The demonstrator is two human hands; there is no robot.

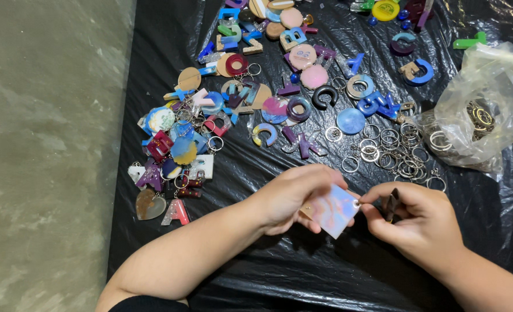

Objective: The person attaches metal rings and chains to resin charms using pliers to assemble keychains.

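Iridescent tag [332,209] pinched in left hand [294,196]; right hand [418,222] grips dark pliers [391,205] at its corner ring; loose rings [392,151] beyond; many charms [178,156] already ringed.

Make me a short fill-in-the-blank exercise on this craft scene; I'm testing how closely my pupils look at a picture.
1. The left hand holds a pastel marbled flat piece of roughly ____ shape.
2. The right hand works at the piece's ____ corner.
3. The loose metal key rings lie beside a clear ____ bag.
4. Everything rests on a ____ plastic sheet.

Missing words: square; upper right; plastic; black
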